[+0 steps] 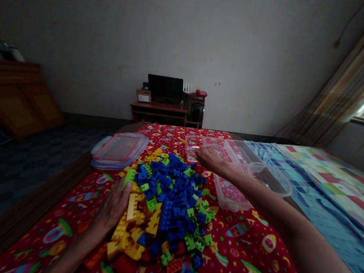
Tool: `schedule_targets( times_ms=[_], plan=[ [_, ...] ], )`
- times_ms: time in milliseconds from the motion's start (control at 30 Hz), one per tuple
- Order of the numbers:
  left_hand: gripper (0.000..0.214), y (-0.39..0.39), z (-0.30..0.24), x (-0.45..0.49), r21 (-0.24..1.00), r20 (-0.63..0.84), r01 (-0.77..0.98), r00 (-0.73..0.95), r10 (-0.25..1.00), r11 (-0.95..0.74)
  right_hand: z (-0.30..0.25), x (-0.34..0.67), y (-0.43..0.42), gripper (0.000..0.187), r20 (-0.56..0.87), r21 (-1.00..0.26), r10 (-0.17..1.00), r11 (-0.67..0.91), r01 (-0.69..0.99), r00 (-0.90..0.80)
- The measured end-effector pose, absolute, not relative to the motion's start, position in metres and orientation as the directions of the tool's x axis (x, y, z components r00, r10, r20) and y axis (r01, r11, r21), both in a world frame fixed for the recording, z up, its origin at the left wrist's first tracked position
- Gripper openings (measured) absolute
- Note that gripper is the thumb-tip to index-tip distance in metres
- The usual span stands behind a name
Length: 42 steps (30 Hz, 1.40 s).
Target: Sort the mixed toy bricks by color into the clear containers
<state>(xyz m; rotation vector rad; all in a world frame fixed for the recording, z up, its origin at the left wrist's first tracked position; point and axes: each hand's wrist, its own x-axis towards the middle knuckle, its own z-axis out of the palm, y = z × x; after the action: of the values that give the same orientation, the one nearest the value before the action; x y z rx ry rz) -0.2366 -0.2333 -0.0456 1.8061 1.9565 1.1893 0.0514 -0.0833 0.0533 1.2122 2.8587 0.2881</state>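
**A:** Head view first, and it's the only one. Where are the hands?

**B:** The left hand (112, 209) lies palm down with its fingers spread, gripping nothing. It rests on the yellow bricks (130, 226) at the near-left edge of the pile of bricks (165, 203). A green brick (129, 177) sits right at its fingertips, and the blue ones are heaped just to its right.

**A:** And the right hand?

**B:** The right hand (210, 158) is stretched out beyond the pile, palm down at the near corner of the clear tub (232, 201). I can't tell whether its fingers are closed on anything. The tub runs from under that hand back along the forearm.

**A:** How would the bricks handle?

**B:** I'd judge them light, hard plastic, smooth and a bit slippery. They're loose in the heap, so they'd slide and scatter on the red cloth (248, 254). Pinch single ones across their flat sides, or scoop several in a cupped palm.

**A:** Anything else nearby?

**B:** Stacked lids (119, 150) lie beyond the left hand, clear of the pile.
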Motion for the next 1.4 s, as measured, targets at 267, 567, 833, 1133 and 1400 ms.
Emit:
schedule_targets(
  times_ms=[267,567,833,1133,1400],
  plan=[
    [0.072,-0.248,-0.024,-0.248,0.658,0.325,0.743,-0.134,0.936,-0.123,0.011,0.049,-0.165,0.055,0.067,-0.309,0.754,0.638,0.705,-0.654],
    [0.108,-0.295,-0.051,-0.252,0.611,0.238,0.77,0.038,0.971,-0.18,0.005,-0.005,-0.172,0.078,-0.034,-0.465,0.856,0.443,0.766,-0.516],
    [0.105,-0.281,-0.04,-0.225,0.503,0.309,0.849,-0.002,0.951,-0.162,0.018,-0.041,-0.178,0.068,0.021,-0.385,0.799,0.561,0.733,-0.6],
    [0.094,-0.264,0.008,-0.244,0.511,0.439,0.787,0.108,0.892,-0.346,0.083,-0.045,-0.145,0.048,0.209,-0.228,0.748,0.664,0.712,-0.63],
    [0.068,-0.223,-0.004,-0.324,0.577,0.385,0.816,-0.238,0.892,-0.031,0.06,-0.066,-0.061,0.036,0.209,-0.16,0.811,0.58,0.799,-0.546]
  ],
)
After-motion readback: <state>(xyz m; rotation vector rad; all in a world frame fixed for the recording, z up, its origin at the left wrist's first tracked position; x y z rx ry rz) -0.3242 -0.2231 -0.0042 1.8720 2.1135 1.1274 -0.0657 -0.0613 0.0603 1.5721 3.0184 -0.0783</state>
